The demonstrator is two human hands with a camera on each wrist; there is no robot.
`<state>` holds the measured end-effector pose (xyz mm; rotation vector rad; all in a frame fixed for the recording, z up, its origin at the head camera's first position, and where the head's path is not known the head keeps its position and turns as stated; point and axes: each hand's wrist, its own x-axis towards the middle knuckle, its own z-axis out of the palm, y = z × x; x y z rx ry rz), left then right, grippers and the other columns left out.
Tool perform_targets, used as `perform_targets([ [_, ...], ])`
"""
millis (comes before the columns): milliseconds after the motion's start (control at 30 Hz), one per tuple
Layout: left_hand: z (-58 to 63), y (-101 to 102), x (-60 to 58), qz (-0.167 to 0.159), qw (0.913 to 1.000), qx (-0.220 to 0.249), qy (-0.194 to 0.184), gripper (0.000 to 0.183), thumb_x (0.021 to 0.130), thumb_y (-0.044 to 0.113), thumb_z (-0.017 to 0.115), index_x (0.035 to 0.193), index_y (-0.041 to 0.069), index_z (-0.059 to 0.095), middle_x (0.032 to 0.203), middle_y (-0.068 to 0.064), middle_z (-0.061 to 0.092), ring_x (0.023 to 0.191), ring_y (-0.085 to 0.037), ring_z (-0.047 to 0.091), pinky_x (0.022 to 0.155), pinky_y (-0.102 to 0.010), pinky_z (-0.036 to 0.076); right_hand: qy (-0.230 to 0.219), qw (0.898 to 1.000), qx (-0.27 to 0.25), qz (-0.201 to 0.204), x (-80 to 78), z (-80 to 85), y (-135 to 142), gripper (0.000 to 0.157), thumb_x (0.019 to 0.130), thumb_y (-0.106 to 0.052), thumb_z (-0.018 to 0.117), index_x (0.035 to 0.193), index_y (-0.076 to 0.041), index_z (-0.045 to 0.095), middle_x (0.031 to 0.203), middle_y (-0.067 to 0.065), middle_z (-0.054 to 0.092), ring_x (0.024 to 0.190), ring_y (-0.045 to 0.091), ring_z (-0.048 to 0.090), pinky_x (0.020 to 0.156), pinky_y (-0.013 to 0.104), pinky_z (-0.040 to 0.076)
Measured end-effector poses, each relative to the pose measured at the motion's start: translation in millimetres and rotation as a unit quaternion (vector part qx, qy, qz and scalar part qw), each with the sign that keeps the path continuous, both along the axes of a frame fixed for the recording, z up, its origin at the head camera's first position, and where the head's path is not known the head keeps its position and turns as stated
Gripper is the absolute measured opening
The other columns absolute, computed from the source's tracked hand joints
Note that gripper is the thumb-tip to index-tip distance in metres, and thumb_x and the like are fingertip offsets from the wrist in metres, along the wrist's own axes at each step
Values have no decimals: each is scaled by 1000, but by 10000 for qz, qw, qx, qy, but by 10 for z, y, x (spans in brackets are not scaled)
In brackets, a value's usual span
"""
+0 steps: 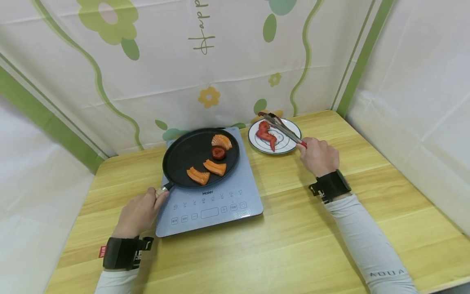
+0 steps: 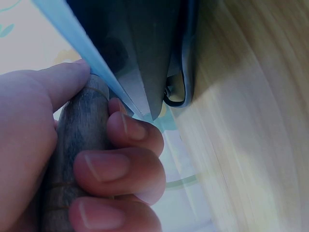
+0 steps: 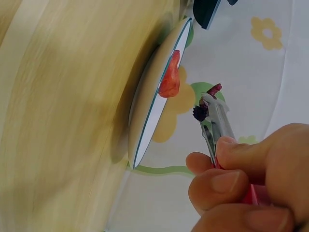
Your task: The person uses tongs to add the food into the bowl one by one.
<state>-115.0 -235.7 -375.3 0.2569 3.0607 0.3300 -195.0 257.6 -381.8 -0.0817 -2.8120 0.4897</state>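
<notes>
1. Slip at the tongs. The right hand (image 1: pixel 319 155) has its fingers and thumb curled around the tongs (image 1: pixel 288 132); a dark piece (image 3: pixel 201 112), reddish at one end, sits at their tips, raised clear of the plate (image 1: pixel 255 141). Should the squeeze slacken, the piece could fall; as the tips lie toward the plate's far rim, it might land beyond it on the surface (image 1: pixel 286 228).

2. Disturbance at the plate. The tongs slant across the plate in the head view; lowered carelessly, they could knock the red wing-shaped piece (image 1: pixel 263 132) or tilt the rim.

3. Swing of the pan. The left hand (image 1: pixel 137 214) is wrapped around the handle (image 2: pixel 84 121), thumb laid along it. A twist or pull at this end could turn the frying pan (image 1: pixel 189 151) on the induction cooker (image 1: pixel 246 188) and send its contents sliding, for its rim looks low.

4. Contents of the pan. Three orange pieces (image 1: pixel 215 168) and a round red slice (image 1: pixel 219 153) lie toward its right side, the slice close beside the farthest piece; the left part is bare.

5. Contents of the plate. The red wing-shaped piece rests left of centre on the patterned white base. Whether anything lies hidden beneath the tongs cannot be told.
</notes>
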Motion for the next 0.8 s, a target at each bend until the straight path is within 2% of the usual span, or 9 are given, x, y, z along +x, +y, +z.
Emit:
perform_targets([
  [800, -5, 0, 8, -39, 10000, -40, 49, 49, 102, 50, 35, 93, 2, 44, 67, -4, 40, 56, -18, 43, 49, -32, 33, 144, 9997, -73, 205, 58, 87, -91, 27, 98, -43, 48, 87, -20, 57, 67, 4, 52, 56, 25, 50, 44, 40, 33],
])
